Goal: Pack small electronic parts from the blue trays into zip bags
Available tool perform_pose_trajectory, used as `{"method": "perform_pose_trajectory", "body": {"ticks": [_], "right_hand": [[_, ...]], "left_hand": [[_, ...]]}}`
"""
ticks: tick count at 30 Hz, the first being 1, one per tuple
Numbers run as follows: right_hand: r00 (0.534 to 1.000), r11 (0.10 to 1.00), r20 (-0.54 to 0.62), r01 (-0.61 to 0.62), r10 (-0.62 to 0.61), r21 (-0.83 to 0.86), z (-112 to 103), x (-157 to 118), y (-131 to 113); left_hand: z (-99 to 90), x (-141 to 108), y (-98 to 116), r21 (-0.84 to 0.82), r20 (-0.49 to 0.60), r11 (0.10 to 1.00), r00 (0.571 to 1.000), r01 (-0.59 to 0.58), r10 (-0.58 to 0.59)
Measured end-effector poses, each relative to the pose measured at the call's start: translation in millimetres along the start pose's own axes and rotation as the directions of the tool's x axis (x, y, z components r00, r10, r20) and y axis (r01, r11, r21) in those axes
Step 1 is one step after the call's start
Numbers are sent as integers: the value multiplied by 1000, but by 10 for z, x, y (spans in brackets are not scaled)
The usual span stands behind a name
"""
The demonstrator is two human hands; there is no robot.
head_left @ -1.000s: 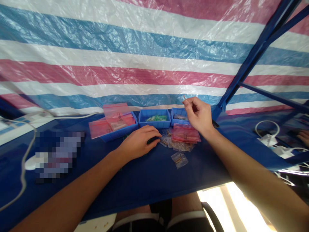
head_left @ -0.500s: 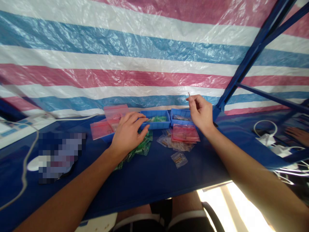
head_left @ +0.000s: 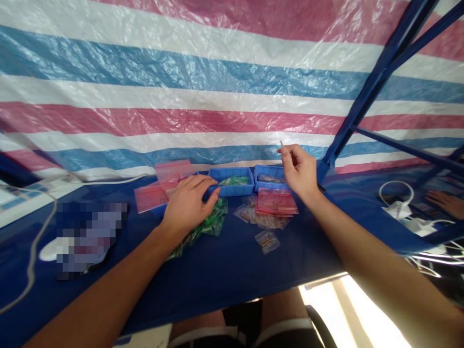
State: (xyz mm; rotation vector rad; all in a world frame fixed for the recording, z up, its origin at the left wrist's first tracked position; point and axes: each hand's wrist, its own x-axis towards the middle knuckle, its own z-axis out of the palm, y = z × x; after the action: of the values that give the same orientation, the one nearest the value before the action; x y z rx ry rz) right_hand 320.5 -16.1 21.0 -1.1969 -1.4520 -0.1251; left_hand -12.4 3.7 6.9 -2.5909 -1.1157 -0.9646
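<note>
My right hand (head_left: pixel 302 169) is raised over the right blue bin (head_left: pixel 270 185), thumb and forefinger pinching a small screw (head_left: pixel 282 143) that points upward. My left hand (head_left: pixel 192 200) hovers near the left blue bin (head_left: pixel 159 211) with fingers stretched and thumb apart; nothing shows in it. Pink zip bags (head_left: pixel 174 174) lie on that bin, partly hidden by the hand. Beneath the left hand spreads a heap of green packets (head_left: pixel 213 220). The middle blue bin (head_left: pixel 232 190) contains green and pale pieces. A pink bag stack (head_left: pixel 277 202) rests on clear packets (head_left: pixel 273 222).
One clear packet (head_left: pixel 267 240) lies alone on the blue tabletop (head_left: pixel 232 270). At left are a blurred-out object (head_left: pixel 90 237), a white oval item (head_left: pixel 50 250) and a cable (head_left: pixel 32 270). White plugs (head_left: pixel 398 210) and another person's hand (head_left: pixel 445 200) appear at right, beyond a blue frame.
The view has shifted slightly. Both hands keep nearly the same pose, the right one still pinching the screw.
</note>
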Motion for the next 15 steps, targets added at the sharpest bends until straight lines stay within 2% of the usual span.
{"method": "perform_pose_trajectory", "body": {"ticks": [15], "right_hand": [[1000,1000,11,-9,10,-14,17,1,-43]], "left_hand": [[-10,6,13,10,9,999,999,-40,40]]}}
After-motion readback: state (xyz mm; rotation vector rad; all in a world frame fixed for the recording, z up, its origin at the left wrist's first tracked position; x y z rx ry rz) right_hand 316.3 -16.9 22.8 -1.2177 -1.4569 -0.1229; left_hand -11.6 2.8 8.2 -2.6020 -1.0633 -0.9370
